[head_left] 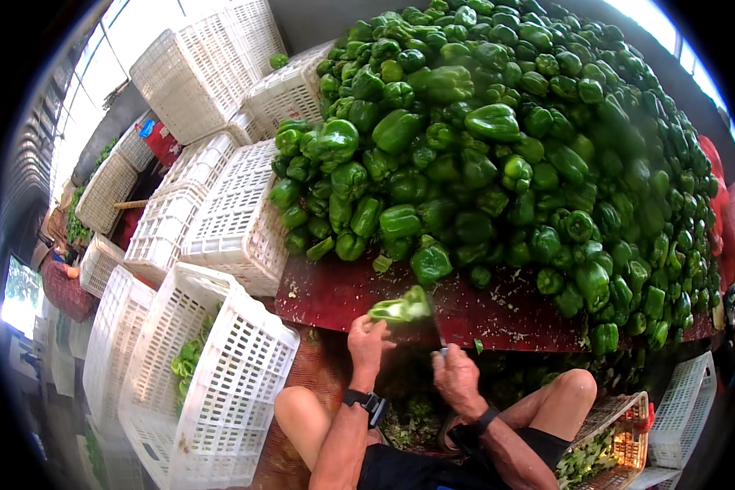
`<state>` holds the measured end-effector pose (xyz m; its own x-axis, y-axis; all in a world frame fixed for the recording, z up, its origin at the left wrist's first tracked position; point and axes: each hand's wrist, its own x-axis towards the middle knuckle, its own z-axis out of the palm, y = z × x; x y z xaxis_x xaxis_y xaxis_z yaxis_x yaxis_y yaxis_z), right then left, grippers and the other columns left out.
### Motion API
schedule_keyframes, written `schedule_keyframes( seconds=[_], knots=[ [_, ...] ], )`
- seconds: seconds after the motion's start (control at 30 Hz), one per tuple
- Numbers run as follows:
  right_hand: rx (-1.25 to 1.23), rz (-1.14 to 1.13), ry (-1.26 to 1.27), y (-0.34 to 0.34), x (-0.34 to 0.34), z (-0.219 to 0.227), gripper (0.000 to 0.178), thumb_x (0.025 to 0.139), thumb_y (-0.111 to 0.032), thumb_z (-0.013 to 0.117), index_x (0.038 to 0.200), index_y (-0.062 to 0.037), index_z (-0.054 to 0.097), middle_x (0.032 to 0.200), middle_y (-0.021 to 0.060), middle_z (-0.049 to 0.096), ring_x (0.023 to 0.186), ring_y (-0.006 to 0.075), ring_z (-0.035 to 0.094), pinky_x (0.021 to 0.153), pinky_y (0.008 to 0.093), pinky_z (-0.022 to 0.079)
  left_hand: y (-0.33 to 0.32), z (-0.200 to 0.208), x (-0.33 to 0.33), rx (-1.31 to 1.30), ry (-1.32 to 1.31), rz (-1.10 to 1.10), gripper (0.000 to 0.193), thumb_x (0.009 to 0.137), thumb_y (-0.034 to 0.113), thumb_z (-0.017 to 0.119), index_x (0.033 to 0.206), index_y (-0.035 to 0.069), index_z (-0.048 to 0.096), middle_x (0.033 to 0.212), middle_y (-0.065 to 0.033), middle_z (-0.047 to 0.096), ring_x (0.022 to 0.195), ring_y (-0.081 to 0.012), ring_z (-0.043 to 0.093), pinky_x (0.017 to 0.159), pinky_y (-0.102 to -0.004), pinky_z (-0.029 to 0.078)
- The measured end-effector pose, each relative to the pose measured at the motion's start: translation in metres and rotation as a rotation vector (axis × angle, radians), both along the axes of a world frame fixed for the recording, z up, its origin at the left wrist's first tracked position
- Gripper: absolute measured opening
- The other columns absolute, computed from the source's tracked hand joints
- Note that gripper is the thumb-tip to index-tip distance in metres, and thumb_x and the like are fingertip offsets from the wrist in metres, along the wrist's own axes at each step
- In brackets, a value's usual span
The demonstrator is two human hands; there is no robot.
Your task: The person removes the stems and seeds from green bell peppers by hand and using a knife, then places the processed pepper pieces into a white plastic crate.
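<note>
In my left hand (367, 346) is a cut green bell pepper (394, 311), its pale inside showing. The fingers close around its left end, above the near edge of the red table (343, 291). My right hand (457, 379) grips a knife (438, 327) by its handle. The thin blade points up and away, close to the right end of the pepper, and is partly blurred; I cannot tell whether they touch. A great heap of whole green bell peppers (474, 171) covers most of the table beyond both hands.
By my left knee stands a white slatted crate (249, 392) with some green pepper pieces (189, 359) inside. More white crates (237, 216) are stacked at the far left. A crate of green scraps (592, 457) sits at my right. Another person (65, 286) is at the far left.
</note>
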<state>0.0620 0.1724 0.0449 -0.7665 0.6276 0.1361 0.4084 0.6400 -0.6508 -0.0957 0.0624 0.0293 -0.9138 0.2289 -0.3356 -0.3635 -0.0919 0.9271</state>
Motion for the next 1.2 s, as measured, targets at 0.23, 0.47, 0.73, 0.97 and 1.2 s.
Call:
schedule_keyframes(
  seconds=[0.23, 0.47, 0.73, 0.97, 1.2],
  knots=[
    [-0.162, 0.199, 0.088, -0.012, -0.054, 0.041, 0.021, 0.093, -0.025, 0.059, 0.089, -0.0047, 0.056, 0.081, 0.0191, 0.063, 0.077, 0.0394, 0.063, 0.070, 0.0478, 0.052, -0.042, -0.019, -0.075, 0.045, 0.065, 0.254, 0.063, 0.085, 0.003, 0.069, 0.138, -0.008, 0.037, 0.116, -0.0212, 0.055, 0.085, -0.0204, 0.063, 0.062, -0.0322, 0.062],
    [-0.052, -0.075, 0.217, 0.087, -0.023, 0.036, 0.018, 0.090, -0.018, 0.064, 0.089, -0.0037, 0.053, 0.078, 0.0186, 0.062, 0.072, 0.0394, 0.062, 0.063, 0.0484, 0.049, 0.058, 0.035, -0.038, -0.356, 0.682, -0.079, 0.029, 0.087, 0.012, 0.066, 0.112, -0.001, 0.063, 0.100, -0.0137, 0.065, 0.082, -0.0210, 0.065, 0.075, -0.0324, 0.053],
    [-0.138, 0.101, 0.171, 0.070, -0.001, 0.037, 0.020, 0.090, -0.013, 0.063, 0.080, -0.0024, 0.051, 0.067, 0.0184, 0.055, 0.060, 0.0340, 0.055, 0.055, 0.0442, 0.044, 0.093, 0.009, -0.049, -0.421, 0.835, -0.244, 0.041, 0.088, 0.022, 0.065, 0.121, -0.001, 0.061, 0.118, -0.0220, 0.060, 0.110, -0.0365, 0.058, 0.095, -0.0411, 0.047],
    [-0.535, -0.067, 0.034, 0.055, 0.060, 0.050, 0.017, 0.089, -0.014, 0.062, 0.084, 0.0000, 0.055, 0.069, 0.0215, 0.058, 0.064, 0.0410, 0.060, 0.058, 0.0445, 0.048, 0.067, 0.010, 0.005, -0.523, 0.743, -0.288, 0.035, 0.080, 0.020, 0.074, 0.108, 0.002, 0.066, 0.104, -0.0161, 0.062, 0.096, -0.0332, 0.059, 0.084, -0.0410, 0.050],
    [-0.338, 0.084, 0.231, 0.048, 0.046, 0.057, 0.012, 0.090, -0.013, 0.060, 0.093, -0.0023, 0.056, 0.084, 0.0227, 0.061, 0.074, 0.0408, 0.062, 0.063, 0.0457, 0.049, 0.067, 0.009, 0.012, -0.475, 0.747, -0.198, 0.033, 0.079, 0.017, 0.077, 0.105, 0.002, 0.065, 0.098, -0.0149, 0.062, 0.089, -0.0311, 0.060, 0.077, -0.0398, 0.050]
  ],
)
